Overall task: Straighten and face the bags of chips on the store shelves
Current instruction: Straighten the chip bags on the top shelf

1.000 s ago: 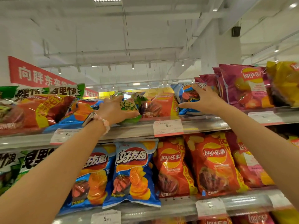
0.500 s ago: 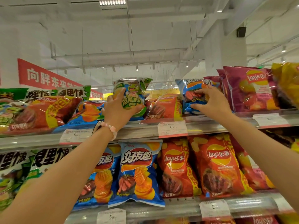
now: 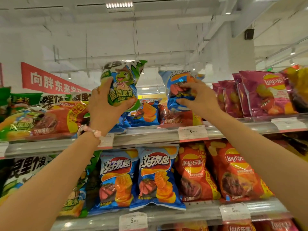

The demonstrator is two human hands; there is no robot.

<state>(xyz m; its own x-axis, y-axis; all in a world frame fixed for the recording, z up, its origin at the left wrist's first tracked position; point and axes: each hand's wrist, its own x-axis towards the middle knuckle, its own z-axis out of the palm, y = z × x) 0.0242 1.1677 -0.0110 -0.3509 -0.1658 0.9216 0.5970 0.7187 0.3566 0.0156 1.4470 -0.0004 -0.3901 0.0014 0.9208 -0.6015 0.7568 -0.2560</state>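
My left hand point(image 3: 105, 107) grips a green and blue chip bag with a cartoon frog point(image 3: 122, 80), held upright above the top shelf point(image 3: 150, 136). My right hand point(image 3: 198, 97) grips a blue chip bag point(image 3: 179, 84) by its lower part, also lifted above that shelf. Beneath them on the top shelf lie a blue bag point(image 3: 145, 114) and a red bag point(image 3: 175, 117). At the left a red bag point(image 3: 55, 120) lies flat over a green bag point(image 3: 15, 124).
Purple Lay's bags point(image 3: 265, 92) stand at the right of the top shelf. The shelf below point(image 3: 200, 212) holds upright blue bags point(image 3: 156, 177) and red Lay's bags point(image 3: 233, 172). White price tags point(image 3: 192, 131) line the shelf rails. A red banner point(image 3: 50, 80) hangs behind.
Both hands have lifted their bags off the top shelf and upward. The green bag now stands upright and faces me; the blue bag rose with the right hand.
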